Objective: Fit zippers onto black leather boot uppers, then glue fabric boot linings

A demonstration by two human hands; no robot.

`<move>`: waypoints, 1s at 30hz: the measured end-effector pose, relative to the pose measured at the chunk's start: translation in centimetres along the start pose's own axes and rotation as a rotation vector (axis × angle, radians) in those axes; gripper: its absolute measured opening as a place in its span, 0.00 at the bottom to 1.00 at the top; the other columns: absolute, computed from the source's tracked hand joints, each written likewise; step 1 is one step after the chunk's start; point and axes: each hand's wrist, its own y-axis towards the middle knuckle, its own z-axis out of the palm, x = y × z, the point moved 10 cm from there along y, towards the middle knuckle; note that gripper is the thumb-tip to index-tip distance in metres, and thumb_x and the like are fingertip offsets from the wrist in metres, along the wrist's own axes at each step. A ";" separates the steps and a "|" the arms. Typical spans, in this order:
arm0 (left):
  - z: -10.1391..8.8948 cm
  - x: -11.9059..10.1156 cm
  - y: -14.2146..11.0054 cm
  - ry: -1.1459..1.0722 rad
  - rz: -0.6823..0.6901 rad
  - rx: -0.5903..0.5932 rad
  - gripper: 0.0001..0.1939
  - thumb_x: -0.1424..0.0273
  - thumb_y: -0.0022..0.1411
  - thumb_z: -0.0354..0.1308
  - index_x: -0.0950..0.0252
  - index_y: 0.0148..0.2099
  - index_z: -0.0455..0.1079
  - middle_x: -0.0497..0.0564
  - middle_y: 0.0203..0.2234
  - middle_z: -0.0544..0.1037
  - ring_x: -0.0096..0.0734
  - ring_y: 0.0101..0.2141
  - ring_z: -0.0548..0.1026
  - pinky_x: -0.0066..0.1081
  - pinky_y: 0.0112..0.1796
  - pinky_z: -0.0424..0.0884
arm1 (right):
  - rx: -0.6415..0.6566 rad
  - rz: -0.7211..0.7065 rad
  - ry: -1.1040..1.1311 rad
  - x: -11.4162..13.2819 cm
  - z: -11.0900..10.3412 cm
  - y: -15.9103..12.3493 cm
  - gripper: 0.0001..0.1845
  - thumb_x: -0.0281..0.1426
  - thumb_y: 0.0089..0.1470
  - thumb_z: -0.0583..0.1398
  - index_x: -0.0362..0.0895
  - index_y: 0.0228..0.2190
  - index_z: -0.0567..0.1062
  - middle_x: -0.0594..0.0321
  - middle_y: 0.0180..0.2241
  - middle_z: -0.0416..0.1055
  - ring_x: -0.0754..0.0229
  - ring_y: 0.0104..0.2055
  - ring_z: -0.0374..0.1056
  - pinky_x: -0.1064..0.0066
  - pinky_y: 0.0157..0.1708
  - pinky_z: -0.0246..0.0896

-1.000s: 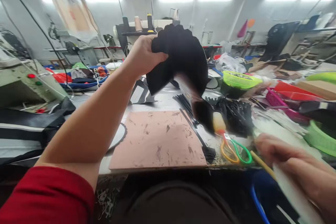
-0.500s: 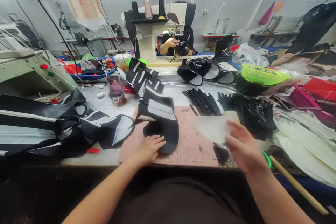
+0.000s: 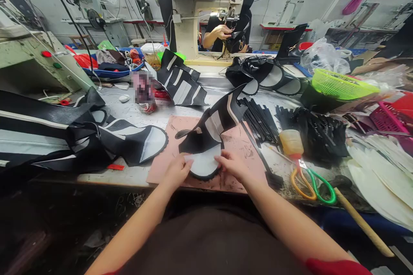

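Observation:
A white half-round lining piece [image 3: 204, 163] lies over the rounded toe end of a black boot upper [image 3: 230, 105]. At its left corner my left hand [image 3: 176, 172] is closed, thumb and fingers pinching the edge. My right hand [image 3: 235, 165] pinches the opposite corner. The upper's dark scalloped rim shows below the white piece. Under both is a pink board [image 3: 159, 169], and the shaft of the upper stretches away to the upper right, with white strips on it.
More black uppers [image 3: 138, 144] lie at left. On the right are black strips [image 3: 258, 118], a glue bottle [image 3: 291, 142], scissors [image 3: 313, 187], a wooden stick [image 3: 363, 221] and white cut pieces [image 3: 377, 172]. Behind a sewing machine [image 3: 185, 21], another person's hand [image 3: 222, 32] works.
My right hand has brought the white piece left onto the upper's toe end. My left hand has moved from the upper to the piece's edge. The upper's shaft now leans right.

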 end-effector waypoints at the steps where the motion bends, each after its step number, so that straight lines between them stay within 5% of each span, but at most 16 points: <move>1: -0.1 0.1 0.3 0.003 -0.001 0.015 0.17 0.62 0.59 0.44 0.66 0.36 0.70 0.55 0.40 0.73 0.36 0.41 0.72 0.35 0.43 0.69 | -0.020 -0.018 -0.037 0.2 -0.5 0.1 0.08 0.34 0.45 0.55 0.43 0.20 0.65 0.69 0.17 0.61 0.67 0.20 0.59 0.75 0.20 0.54; 6: -0.8 0.4 1.4 0.040 0.029 0.085 0.15 0.59 0.52 0.54 0.65 0.23 0.68 0.55 0.45 0.70 0.38 0.42 0.71 0.37 0.44 0.67 | -0.013 -0.069 -0.213 0.9 -1.4 0.3 0.12 0.31 0.38 0.60 0.43 0.13 0.63 0.69 0.18 0.59 0.66 0.22 0.56 0.73 0.23 0.50; 24: -0.2 -0.5 1.0 0.267 0.143 0.055 0.11 0.65 0.55 0.55 0.65 0.24 0.67 0.55 0.46 0.70 0.35 0.43 0.72 0.34 0.45 0.69 | -0.047 -0.110 -0.448 0.8 -1.0 -0.2 0.15 0.31 0.43 0.59 0.43 0.12 0.61 0.62 0.30 0.64 0.64 0.29 0.62 0.71 0.31 0.56; 28: -0.3 -2.2 0.3 0.360 0.165 0.022 0.06 0.71 0.55 0.56 0.66 0.35 0.71 0.60 0.53 0.65 0.46 0.50 0.66 0.43 0.50 0.64 | -0.117 -0.144 -0.654 1.3 -0.9 -0.4 0.13 0.31 0.43 0.58 0.44 0.13 0.61 0.62 0.29 0.63 0.64 0.26 0.61 0.71 0.28 0.56; 30: 0.3 -3.9 -0.3 0.445 0.255 0.026 0.14 0.75 0.56 0.53 0.63 0.46 0.68 0.57 0.57 0.60 0.49 0.56 0.59 0.49 0.53 0.59 | -0.194 -0.160 -0.800 1.8 -1.3 -0.6 0.13 0.35 0.44 0.59 0.44 0.15 0.63 0.61 0.29 0.63 0.63 0.26 0.60 0.69 0.27 0.57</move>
